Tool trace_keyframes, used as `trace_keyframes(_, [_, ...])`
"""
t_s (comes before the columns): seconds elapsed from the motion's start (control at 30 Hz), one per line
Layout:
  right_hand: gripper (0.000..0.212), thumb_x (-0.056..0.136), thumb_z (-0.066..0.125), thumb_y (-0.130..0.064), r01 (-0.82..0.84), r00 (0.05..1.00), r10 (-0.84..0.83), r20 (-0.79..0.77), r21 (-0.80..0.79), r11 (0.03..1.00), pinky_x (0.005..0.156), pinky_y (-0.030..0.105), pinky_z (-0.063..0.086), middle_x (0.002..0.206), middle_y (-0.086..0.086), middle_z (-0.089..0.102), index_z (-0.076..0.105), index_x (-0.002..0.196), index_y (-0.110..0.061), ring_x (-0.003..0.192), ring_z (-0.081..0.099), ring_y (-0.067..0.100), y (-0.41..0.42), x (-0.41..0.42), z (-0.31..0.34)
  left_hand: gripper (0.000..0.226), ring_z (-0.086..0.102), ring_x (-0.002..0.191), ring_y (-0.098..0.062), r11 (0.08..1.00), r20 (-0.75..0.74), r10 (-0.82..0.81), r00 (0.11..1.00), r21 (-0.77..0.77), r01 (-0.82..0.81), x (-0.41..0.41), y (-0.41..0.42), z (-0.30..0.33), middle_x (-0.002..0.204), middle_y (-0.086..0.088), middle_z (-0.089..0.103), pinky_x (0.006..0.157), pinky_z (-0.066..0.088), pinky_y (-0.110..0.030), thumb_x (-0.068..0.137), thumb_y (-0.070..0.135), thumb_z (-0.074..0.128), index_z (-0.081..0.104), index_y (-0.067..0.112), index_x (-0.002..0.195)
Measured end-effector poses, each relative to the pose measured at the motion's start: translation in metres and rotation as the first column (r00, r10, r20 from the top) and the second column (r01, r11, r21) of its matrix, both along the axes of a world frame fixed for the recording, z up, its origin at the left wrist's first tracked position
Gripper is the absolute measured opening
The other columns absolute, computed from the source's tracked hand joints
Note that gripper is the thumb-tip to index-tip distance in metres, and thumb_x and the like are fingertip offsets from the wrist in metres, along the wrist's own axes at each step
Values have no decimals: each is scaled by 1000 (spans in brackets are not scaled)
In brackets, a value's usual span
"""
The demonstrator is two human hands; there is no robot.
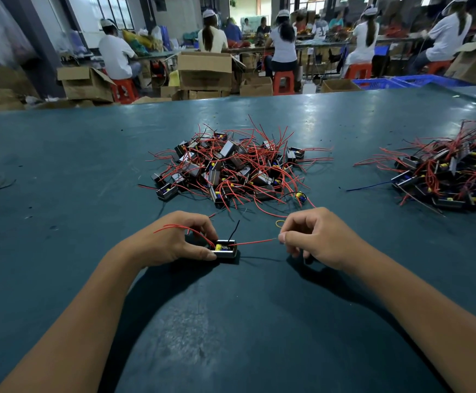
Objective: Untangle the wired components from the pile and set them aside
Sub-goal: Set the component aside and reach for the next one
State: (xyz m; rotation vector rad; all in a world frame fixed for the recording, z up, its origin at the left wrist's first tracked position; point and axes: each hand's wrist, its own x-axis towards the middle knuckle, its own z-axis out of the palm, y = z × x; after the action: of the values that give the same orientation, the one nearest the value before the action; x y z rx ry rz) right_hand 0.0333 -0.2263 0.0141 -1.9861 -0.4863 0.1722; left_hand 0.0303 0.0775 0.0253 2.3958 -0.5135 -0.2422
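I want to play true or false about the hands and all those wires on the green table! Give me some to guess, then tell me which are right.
1. The left hand holds a small black component. True.
2. The right hand is pinching a blue wire. False: it pinches the end of a red wire coming from that component.
3. A tangled pile lies on the table beyond the hands. True.
4. There is only one pile on the table. False: a second pile lies at the right.
5. The held component is buried inside the pile. False: it is apart, near the person.
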Motion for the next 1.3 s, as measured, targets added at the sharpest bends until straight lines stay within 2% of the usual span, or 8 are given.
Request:
trace_keyframes(0.33, [19,87,69,-8,25,1000,-24,-14,26,999,48,24,45,59,4,66,68,69,-14,53,60,14,-4,6,-2,25,64,84,-1,1000,-31,-27,999,-13,27,-2,0,3,91,16,71,69,44,-10,71,38,88,71,35,89])
trace_keyframes(0.57, [14,89,69,-14,-13,999,14,-29,22,1000,48,24,46,64,3,69,70,76,-18,56,61,12,-1,2,-4,32,61,94,2,996,-97,-6,995,83,14,-6,23,10,99,19,67,78,46,-13,75,36,87,70,37,101])
trace_keyframes(0.63, [14,90,69,-15,-18,999,19,-27,11,1000,49,23,46,64,2,69,70,76,-20,56,62,12,-2,2,-5,20,63,87,-2,979,24,203,979,19,-203,5,39,4,90,13,68,74,46,-21,81,28,82,72,32,97])
trace_keyframes(0.73, [14,91,69,-16,-8,999,8,-31,23,1000,48,22,46,63,2,68,70,77,-19,56,62,11,0,1,-4,20,67,90,-27,720,142,694,706,-161,-676,33,52,-12,89,-4,69,77,53,-36,83,25,80,68,12,93])
trace_keyframes(0.8, [13,91,69,-17,-7,999,7,-34,8,1000,48,20,45,64,2,69,69,78,-18,56,63,11,1,0,-4,39,63,95,-31,620,132,784,606,-157,-769,53,54,-17,99,-9,66,85,53,-44,80,32,82,61,6,101])
trace_keyframes(0.93, [10,90,69,-19,-7,999,6,-43,-11,1000,50,18,44,67,2,71,69,80,-16,58,64,11,0,-1,-5,38,65,100,-32,641,179,764,620,-89,-763,80,56,-18,102,-13,71,90,53,-45,79,32,84,69,5,102])
trace_keyframes(1.1, [11,92,67,-18,19,999,-19,-41,13,1000,49,22,46,67,3,71,68,81,-17,57,64,12,0,1,-5,18,68,91,-24,634,275,771,574,-261,-728,75,62,-17,94,-8,73,76,49,-26,81,21,81,71,13,94])
trace_keyframes(1.3, [8,91,67,-14,323,916,-357,182,191,927,58,27,48,70,1,70,69,86,-20,63,63,15,3,1,0,13,60,63,-1,678,333,724,604,-504,-535,40,45,45,75,10,70,62,46,-22,82,29,80,67,27,82])
